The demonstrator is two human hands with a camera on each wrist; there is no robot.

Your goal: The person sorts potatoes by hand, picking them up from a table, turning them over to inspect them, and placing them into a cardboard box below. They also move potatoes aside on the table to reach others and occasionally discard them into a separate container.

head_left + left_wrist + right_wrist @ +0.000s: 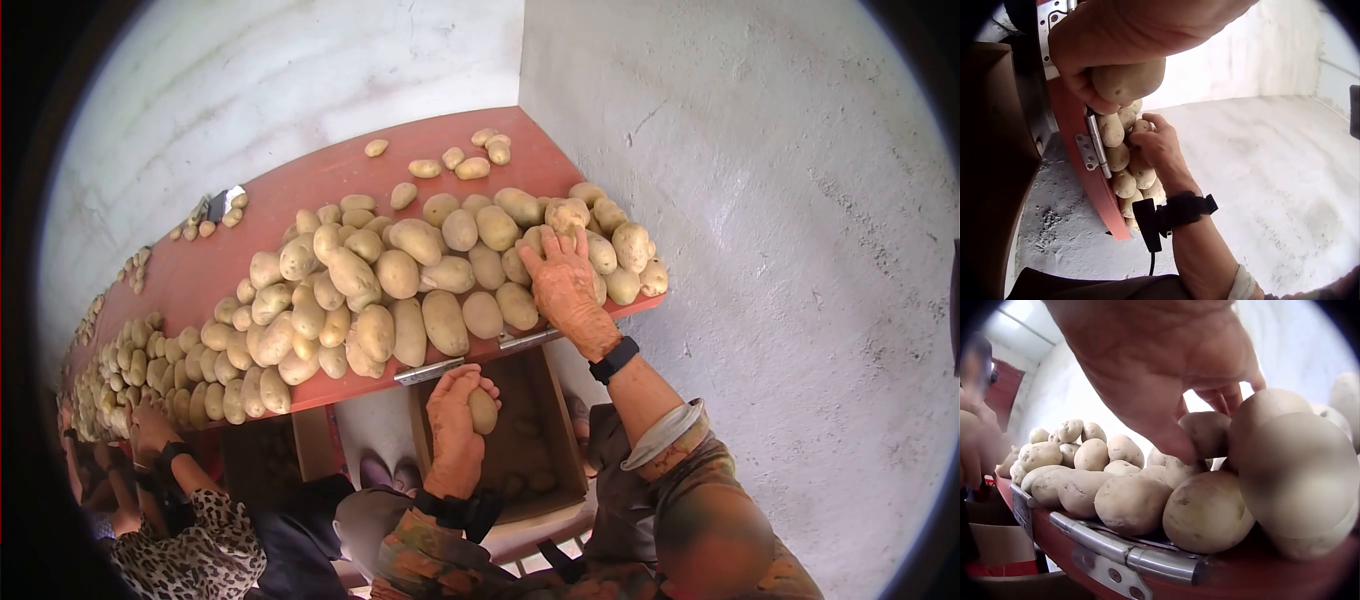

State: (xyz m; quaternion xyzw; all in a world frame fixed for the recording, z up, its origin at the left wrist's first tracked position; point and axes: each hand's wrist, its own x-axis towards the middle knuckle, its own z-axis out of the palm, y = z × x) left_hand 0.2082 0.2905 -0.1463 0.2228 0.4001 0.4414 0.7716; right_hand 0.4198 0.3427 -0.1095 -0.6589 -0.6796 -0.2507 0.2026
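Over the table's front edge, my left hand [457, 430] holds a potato [482, 411] in curled fingers; the left wrist view shows that potato [1129, 81] close up under the hand. My right hand [568, 290] reaches onto the right part of the potato pile [397, 273]. In the right wrist view its thumb and fingers [1175, 434] lie around a small potato [1205, 433] on top of others, with the fingertips partly hidden behind it. The left wrist view also has the right hand [1163, 150] at this potato.
Red table [330, 165] with metal hinges [430, 372] along its front edge. Below stands an open box [570, 450] with some potatoes inside. Loose potatoes [472, 168] lie farther back. A wall [760, 250] rises at right; another person's hand [152, 430] is at left.
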